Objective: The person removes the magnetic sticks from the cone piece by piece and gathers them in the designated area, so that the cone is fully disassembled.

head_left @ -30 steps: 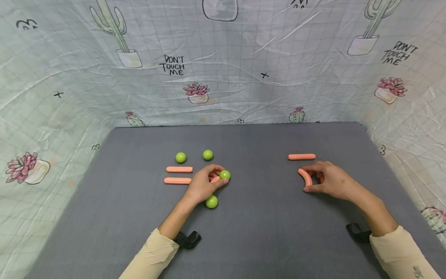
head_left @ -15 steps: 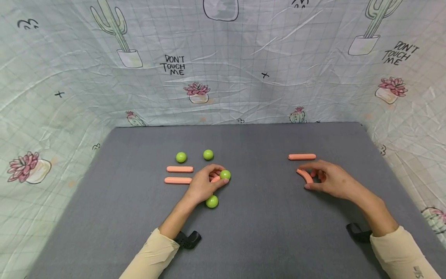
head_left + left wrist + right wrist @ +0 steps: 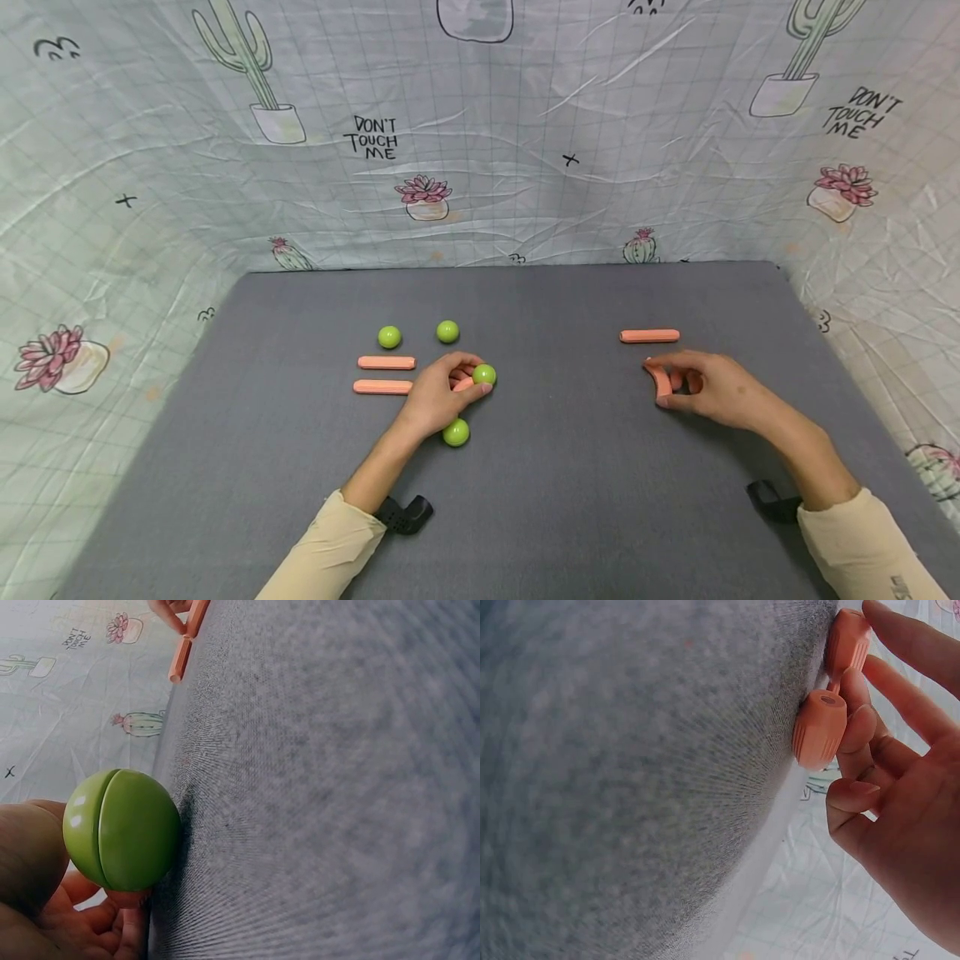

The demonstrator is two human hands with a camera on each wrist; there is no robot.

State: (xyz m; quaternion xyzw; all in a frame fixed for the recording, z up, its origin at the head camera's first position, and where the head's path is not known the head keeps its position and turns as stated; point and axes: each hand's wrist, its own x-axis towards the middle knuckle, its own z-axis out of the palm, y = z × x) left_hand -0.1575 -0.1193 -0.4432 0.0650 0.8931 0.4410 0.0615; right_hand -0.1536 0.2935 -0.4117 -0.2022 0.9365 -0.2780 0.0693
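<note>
In the head view my left hand (image 3: 441, 393) pinches a green ball (image 3: 484, 375) between thumb and index finger. Part of an orange ribbed stick (image 3: 462, 385) shows under the curled fingers; the rest is hidden. Below the palm lies a second green ball (image 3: 455, 432). In the left wrist view a seamed green ball (image 3: 127, 832) covers the fingertips. On the right, my right hand (image 3: 712, 385) holds a bent orange ribbed stick (image 3: 662, 385), thumb at its near end, index finger at the far end. Its grooves and an end hole (image 3: 827, 700) appear in the right wrist view.
Two more green balls (image 3: 389, 337) lie behind the left hand. Two orange sticks (image 3: 386, 362) lie parallel beside that hand. Another orange stick (image 3: 649, 336) lies just behind the right hand. A printed cloth (image 3: 510, 167) closes off the grey tabletop's back and sides.
The bent orange stick has turned back and forth slightly in my right hand's fingers, which have shifted a little. My left hand and the balls have stayed put.
</note>
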